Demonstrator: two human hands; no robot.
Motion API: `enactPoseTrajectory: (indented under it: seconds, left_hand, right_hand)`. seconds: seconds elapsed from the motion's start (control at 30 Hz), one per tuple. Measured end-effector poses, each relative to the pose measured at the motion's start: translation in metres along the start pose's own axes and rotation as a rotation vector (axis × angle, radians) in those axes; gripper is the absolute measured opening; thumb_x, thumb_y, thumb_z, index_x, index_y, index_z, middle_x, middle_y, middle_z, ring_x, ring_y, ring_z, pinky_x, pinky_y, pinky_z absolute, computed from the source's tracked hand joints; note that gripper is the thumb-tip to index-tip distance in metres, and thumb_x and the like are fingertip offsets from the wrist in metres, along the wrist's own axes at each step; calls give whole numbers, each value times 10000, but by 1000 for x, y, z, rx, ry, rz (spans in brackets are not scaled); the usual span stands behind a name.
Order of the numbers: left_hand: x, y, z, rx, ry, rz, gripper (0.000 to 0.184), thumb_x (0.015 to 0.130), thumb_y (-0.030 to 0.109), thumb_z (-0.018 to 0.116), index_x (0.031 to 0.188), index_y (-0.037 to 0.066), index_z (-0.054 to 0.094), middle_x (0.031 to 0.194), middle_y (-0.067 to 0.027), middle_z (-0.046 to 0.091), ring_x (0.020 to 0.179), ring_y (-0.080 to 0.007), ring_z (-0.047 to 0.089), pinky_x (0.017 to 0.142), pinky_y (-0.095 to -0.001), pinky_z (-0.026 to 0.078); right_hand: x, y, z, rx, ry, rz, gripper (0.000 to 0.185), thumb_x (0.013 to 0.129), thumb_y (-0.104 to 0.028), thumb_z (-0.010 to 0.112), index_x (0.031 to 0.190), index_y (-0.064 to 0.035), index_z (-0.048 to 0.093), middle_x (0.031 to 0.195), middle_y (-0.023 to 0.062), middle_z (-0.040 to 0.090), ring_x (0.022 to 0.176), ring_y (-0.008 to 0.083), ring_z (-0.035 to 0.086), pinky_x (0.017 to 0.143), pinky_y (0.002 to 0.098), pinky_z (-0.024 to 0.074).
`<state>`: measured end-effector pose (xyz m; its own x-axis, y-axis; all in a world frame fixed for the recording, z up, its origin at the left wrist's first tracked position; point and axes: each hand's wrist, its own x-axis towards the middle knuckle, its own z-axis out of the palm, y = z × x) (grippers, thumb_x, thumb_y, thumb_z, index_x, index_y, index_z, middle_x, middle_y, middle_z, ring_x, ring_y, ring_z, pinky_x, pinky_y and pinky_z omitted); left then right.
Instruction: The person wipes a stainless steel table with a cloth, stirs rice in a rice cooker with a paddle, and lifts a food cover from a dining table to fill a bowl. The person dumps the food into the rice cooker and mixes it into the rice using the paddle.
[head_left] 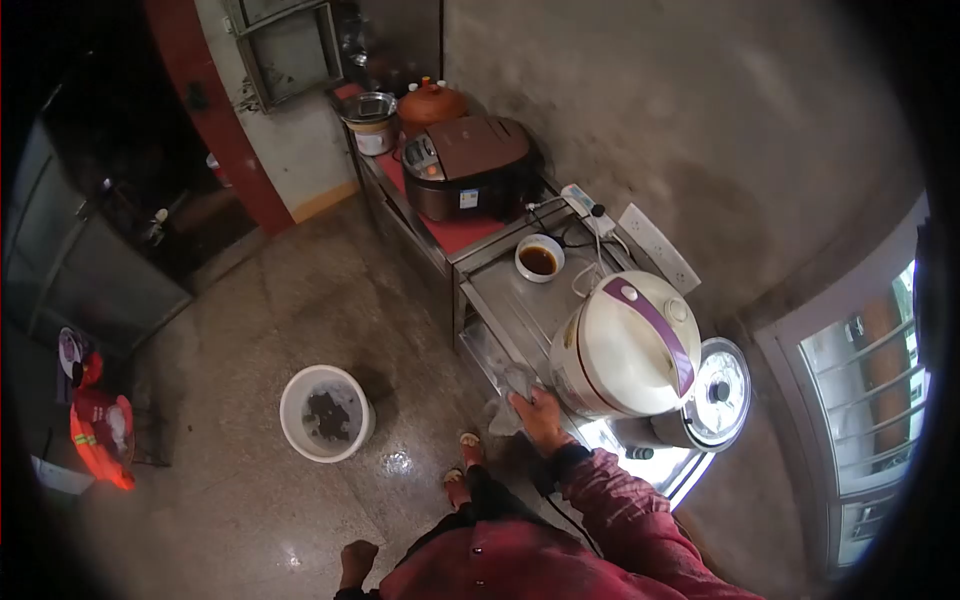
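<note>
My right hand (541, 418) is at the front edge of the steel table (510, 295), just left of the white rice cooker (630, 345). Its fingers are closed around a greyish, translucent cloth or bag (507, 415), too blurred to name surely. Low at the bottom of the view, my left hand (358, 560) hangs beside my body with its fingers curled; nothing shows in it. A white bucket (286, 415) with cloudy liquid stands on the floor, ahead of my left hand. On the table, a white bowl (540, 240) holds brown liquid.
A dark rice cooker (470, 165), an orange-brown pot (430, 105) and a small pot (374, 135) stand along the wall. Behind the white cooker are a power strip (658, 248) and cables. A glass-lidded pot (720, 395) stands right. Red items (100, 430) are far left.
</note>
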<state>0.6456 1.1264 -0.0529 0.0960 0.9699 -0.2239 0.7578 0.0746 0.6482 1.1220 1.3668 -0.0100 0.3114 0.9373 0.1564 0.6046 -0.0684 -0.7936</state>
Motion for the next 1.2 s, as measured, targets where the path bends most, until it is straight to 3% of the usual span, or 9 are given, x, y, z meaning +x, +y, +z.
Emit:
enactPoseTrajectory:
  seconds: [0.07,0.17,0.43,0.67,0.8,0.9,0.93,1.03,1.2]
  left_hand:
    - [-13,-8,2,323,-167,55,145,716,220,668,717,76,685,718,-111,666,664,-267,655,618,-361,526]
    - [-45,6,-1,-20,-265,-501,245,907,210,506,816,16,625,796,-93,646,736,-279,595,702,-427,449]
    - [-8,34,-1,-15,-211,-479,186,812,215,573,761,52,648,755,-98,652,700,-273,620,650,-403,482]
    - [55,39,-8,99,-221,-249,142,728,218,632,713,83,669,720,-102,658,669,-267,641,604,-383,511]
    - [95,32,-24,233,-110,112,95,647,221,643,662,129,661,695,-84,657,661,-256,650,559,-368,514]
    - [121,24,-33,-55,-135,-147,95,615,225,626,644,136,643,683,-68,652,663,-247,649,546,-355,509]
    - [134,16,-42,433,-268,213,92,602,210,627,634,123,631,668,-67,644,651,-245,646,537,-348,507]
    - [162,16,-55,244,-98,330,90,605,211,622,612,121,614,658,-65,638,647,-243,645,529,-356,503]
    - [213,-1,-76,324,-175,376,80,616,201,628,628,123,617,663,-65,640,635,-228,646,531,-340,506]
  right_hand:
    - [33,-10,11,139,-136,216,308,792,-287,685,832,7,604,701,77,592,658,147,492,649,316,438]
    - [64,-42,22,324,-67,230,319,804,-282,677,828,23,587,690,37,563,678,121,472,644,312,426]
    - [109,-38,40,219,29,413,328,811,-278,657,741,25,552,662,43,533,644,150,470,625,330,410]
    - [120,-19,49,463,153,494,281,834,-266,622,748,-2,578,704,26,559,678,138,491,644,324,408]
    - [122,-9,54,511,182,504,271,838,-256,615,783,8,597,719,27,576,690,135,500,657,317,412]
    - [127,-12,55,421,332,522,314,832,-277,614,809,36,598,734,71,589,715,167,520,678,331,418]
    - [129,-12,51,391,365,573,348,828,-295,615,816,52,593,748,100,593,728,187,526,686,342,419]
    - [134,-19,37,253,347,647,408,820,-328,612,827,78,580,767,151,590,741,228,532,698,367,419]
    - [157,-37,29,299,320,659,415,815,-331,604,822,83,591,769,168,596,740,244,548,691,380,422]
